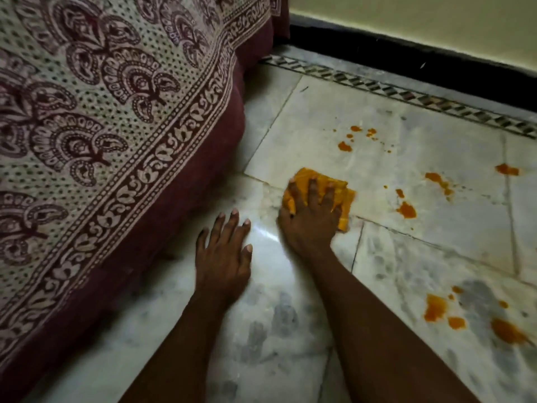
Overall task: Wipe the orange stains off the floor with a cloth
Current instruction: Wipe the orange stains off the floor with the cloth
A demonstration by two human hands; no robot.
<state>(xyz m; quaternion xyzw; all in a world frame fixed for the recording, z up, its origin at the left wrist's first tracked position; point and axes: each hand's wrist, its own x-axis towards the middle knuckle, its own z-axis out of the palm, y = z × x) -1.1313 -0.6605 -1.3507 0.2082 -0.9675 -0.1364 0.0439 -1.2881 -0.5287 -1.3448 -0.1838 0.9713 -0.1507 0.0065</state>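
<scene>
Cloth (pixel 343 190) lies on the floor (pixel 436 248) under my right hand (pixel 311 216), fingers spread flat; I press evenly toward the stains (pixel 406 210), left hand (pixel 223 257) spread, bracing.

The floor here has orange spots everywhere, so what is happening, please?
A person is wiping the marble floor. The right hand presses a folded orange cloth flat against the tiles, while the left hand rests open on the floor beside the patterned bedspread. Many orange stains remain: a cluster near the wall border, some to the right of the cloth, and bigger ones nearer the person.
</scene>
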